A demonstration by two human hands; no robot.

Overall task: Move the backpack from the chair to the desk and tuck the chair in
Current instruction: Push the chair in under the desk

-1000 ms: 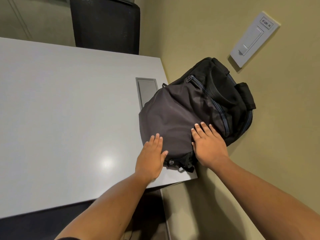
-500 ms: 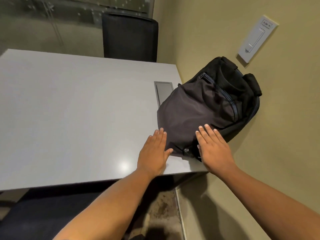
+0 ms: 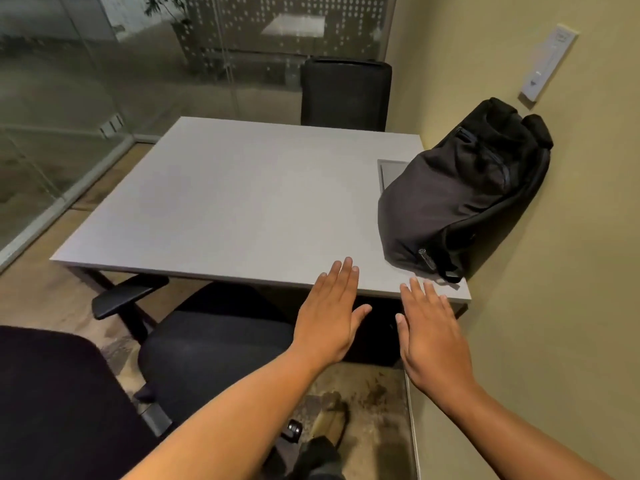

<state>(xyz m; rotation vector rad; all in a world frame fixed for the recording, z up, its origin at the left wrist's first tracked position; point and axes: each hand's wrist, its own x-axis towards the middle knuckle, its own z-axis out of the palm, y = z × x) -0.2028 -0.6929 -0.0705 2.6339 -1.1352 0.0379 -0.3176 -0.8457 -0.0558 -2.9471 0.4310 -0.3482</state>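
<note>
A black backpack [image 3: 460, 199] lies on the right end of the grey desk [image 3: 242, 209], leaning against the yellow wall. My left hand [image 3: 332, 313] hovers flat and open over the desk's near edge, apart from the bag. My right hand [image 3: 433, 337] is open too, just in front of the desk's near right corner, holding nothing. The black office chair [image 3: 214, 344] stands below my arms; its seat pokes out from under the desk and its backrest [image 3: 52, 400] fills the lower left.
A second black chair [image 3: 346, 93] is at the desk's far side. A grey cable hatch [image 3: 389, 171] sits in the desktop beside the bag. Glass partitions [image 3: 69, 116] run along the left and back. A white wall switch [image 3: 547, 64] is above the bag.
Both hands have come off the backpack and drawn back to the desk's near edge. The view has pulled back and up, so the chair now shows.
</note>
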